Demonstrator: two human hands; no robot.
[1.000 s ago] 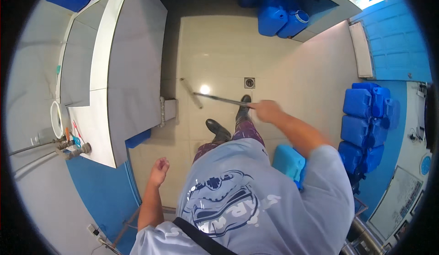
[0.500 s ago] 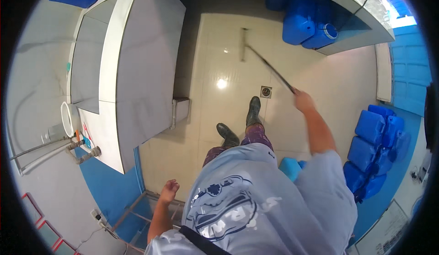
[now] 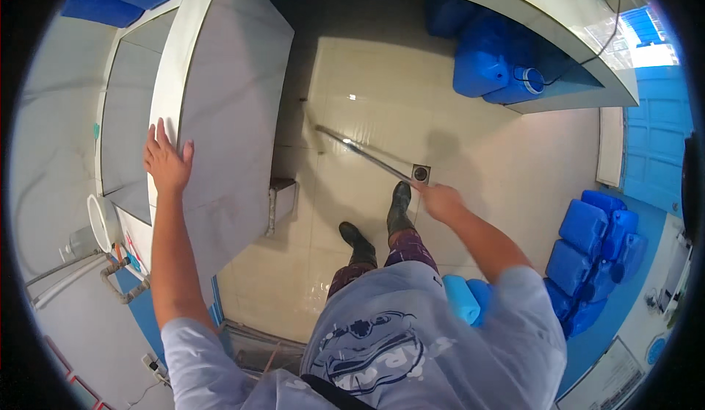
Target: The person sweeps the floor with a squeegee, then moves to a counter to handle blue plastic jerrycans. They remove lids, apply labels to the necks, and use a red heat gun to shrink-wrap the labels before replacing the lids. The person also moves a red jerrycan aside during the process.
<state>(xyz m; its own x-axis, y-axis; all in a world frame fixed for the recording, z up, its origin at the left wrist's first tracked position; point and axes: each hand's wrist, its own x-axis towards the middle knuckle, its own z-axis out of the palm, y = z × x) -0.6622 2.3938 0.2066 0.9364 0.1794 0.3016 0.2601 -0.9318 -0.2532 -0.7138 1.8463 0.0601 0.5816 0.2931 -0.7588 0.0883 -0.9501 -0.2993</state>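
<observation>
My right hand [image 3: 440,201] grips a long metal pole [image 3: 367,154] that slants up-left across the wet tiled floor. At its far end a squeegee-like head [image 3: 312,126], blurred, is low over the floor beside the left tiled counter. My left hand [image 3: 167,159] rests with spread fingers on the white edge of that counter [image 3: 228,101]. My two dark rubber boots [image 3: 399,206] stand on the tiles, just below a square floor drain [image 3: 421,173].
Blue jerrycans [image 3: 481,61] sit under a tiled ledge [image 3: 514,2] ahead, more are stacked [image 3: 587,256] at the right, and light-blue containers [image 3: 461,298] stand near me. Pipes [image 3: 114,278] and a white bucket [image 3: 101,223] are at the left. A blue door [image 3: 652,138] is at upper right.
My left hand has risen from low at my side onto the counter edge. The squeegee head swung up-right, then back down-left toward the counter. My right hand has moved with the pole.
</observation>
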